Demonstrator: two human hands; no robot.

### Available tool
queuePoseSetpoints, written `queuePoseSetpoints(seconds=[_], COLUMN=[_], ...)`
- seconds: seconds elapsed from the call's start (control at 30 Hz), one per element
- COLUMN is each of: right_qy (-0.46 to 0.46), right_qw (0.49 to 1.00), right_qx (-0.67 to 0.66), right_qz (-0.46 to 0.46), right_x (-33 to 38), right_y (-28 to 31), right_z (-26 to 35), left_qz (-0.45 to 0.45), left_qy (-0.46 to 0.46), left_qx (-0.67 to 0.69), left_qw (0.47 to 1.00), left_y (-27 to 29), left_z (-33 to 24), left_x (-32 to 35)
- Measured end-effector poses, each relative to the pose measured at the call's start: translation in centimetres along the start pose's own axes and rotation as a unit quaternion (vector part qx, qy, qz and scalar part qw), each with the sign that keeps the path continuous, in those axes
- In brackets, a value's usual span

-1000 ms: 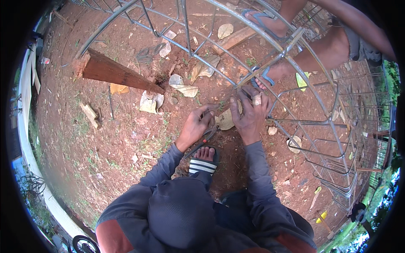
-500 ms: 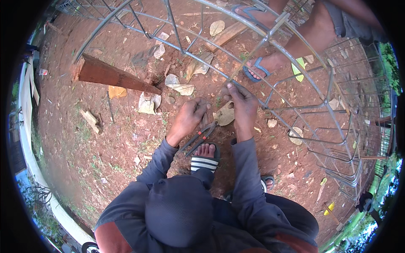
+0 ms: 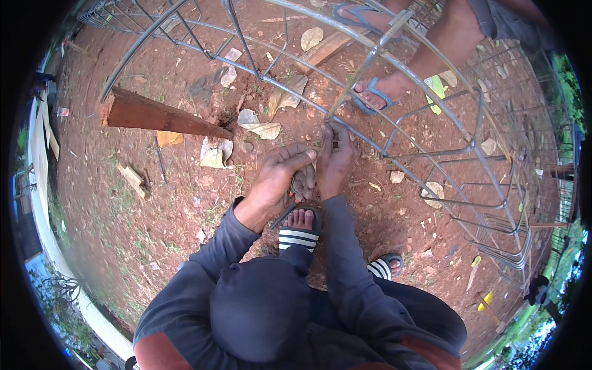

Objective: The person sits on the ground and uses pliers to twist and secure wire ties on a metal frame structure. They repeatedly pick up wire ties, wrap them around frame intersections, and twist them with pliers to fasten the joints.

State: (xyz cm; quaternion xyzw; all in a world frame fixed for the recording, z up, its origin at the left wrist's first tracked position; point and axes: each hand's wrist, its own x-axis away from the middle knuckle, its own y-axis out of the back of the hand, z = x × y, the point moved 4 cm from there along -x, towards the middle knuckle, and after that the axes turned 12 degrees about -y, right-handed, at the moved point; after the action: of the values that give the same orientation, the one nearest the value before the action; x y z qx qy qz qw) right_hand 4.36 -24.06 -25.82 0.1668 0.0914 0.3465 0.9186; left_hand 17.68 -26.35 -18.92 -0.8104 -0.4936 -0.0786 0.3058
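Steel-bar cage (image 3: 473, 146): grey rods and bent loops, spanning the far side of the scene and running down its right.
Nearest joint (image 3: 327, 115): a rod crossing at far centre, just beyond the person's hands.
Right hand (image 3: 335, 161): raised below that joint, fingers stretched toward the far side and close together, tips at or just beside the rod; whether they grip anything, I cannot tell.
Left hand (image 3: 277, 176): just left of the right hand, fingers curled with a narrow gap, thumb reaching to the right hand; what lies inside them is hidden.
Hand tool (image 3: 282, 216): a dark handle showing on the near side of the left hand, the rest mostly covered.
Wooden post (image 3: 160, 117): reddish brown, slanting at far left.
Ground (image 3: 185, 216): reddish dirt, with dry leaves (image 3: 287, 95) at far centre.
Other person's foot (image 3: 379, 94): in a blue sandal, far right, beyond the joint.
Striped sandal (image 3: 299, 238): on the wearer's foot, near centre.
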Motion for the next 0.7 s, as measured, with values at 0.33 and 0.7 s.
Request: queuePoseSetpoints(seconds=[0.33,0.7], right_qy=[-0.119,-0.434], right_qw=[0.989,0.520], right_qx=[-0.091,-0.708], right_qz=[-0.014,0.203], right_x=[2.0,1.2], right_y=[-2.6,-4.8], right_z=[0.3,-2.6], left_qz=[0.003,-0.023], left_qy=[-0.375,-0.180], left_qx=[-0.513,-0.625], left_qw=[0.772,0.759], left_y=[-5.3,8.1], left_z=[2.1,12.2], left_x=[0.1,4.7])
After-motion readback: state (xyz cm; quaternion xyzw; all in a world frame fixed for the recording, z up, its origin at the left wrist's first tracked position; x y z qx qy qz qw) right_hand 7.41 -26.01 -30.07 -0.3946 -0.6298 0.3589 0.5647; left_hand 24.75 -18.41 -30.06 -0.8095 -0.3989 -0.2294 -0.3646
